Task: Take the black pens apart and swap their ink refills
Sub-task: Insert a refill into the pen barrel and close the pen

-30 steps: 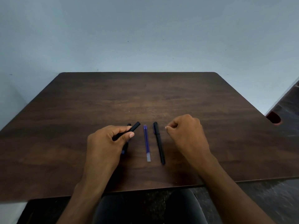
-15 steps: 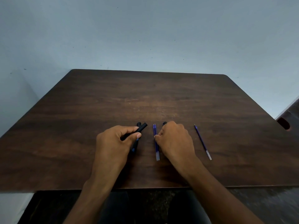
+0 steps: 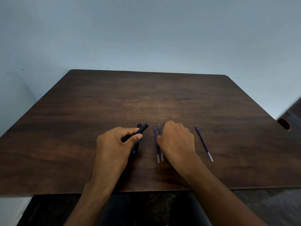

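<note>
At centre frame the left hand (image 3: 114,144) pinches a black pen barrel (image 3: 141,130) clear of the surface (image 3: 179,98), seemingly ready for refilling, while the right hand (image 3: 176,141), fingers curled with its grip hidden, rests on two blue refills (image 3: 156,144); a third refill (image 3: 204,143) lies apart at right.

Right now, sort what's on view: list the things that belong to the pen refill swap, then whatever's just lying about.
Belongs to the job:
- black pen barrel in the left hand
- black pen under that hand
- two blue refills by the right hand
- third refill, lying apart

Just there:
- wooden table
- neighbouring desk corner
</note>
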Motion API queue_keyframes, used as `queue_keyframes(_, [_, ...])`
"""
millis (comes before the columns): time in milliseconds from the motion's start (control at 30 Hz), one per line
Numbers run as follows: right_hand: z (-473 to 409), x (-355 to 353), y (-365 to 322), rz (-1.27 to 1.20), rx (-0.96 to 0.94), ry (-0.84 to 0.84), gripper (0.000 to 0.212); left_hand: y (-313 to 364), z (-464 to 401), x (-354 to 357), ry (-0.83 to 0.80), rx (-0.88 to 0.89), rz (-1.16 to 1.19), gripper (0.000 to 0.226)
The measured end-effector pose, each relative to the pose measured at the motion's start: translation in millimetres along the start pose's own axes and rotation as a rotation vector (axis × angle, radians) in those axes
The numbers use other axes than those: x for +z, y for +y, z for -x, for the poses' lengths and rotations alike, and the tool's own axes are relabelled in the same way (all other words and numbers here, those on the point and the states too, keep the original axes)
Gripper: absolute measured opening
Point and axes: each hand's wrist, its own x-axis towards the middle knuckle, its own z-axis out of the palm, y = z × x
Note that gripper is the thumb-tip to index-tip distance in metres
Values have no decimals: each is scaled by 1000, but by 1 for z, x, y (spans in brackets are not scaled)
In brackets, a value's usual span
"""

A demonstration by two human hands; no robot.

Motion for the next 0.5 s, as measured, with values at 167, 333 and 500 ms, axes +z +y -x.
queue_keyframes(167, [0, -3, -7, 70, -16, 11, 36, -1, -1, -1, 3, -5, 5, 22])
queue_keyframes(333, [-13, -3, -12, 92, 16, -57, 35, -1, -2, -1, 1, -13, 17, 22])
queue_keyframes(500, [-19, 2, -11, 98, 27, -55, 30, -3, -2, -5, 0, -26, 22, 23])
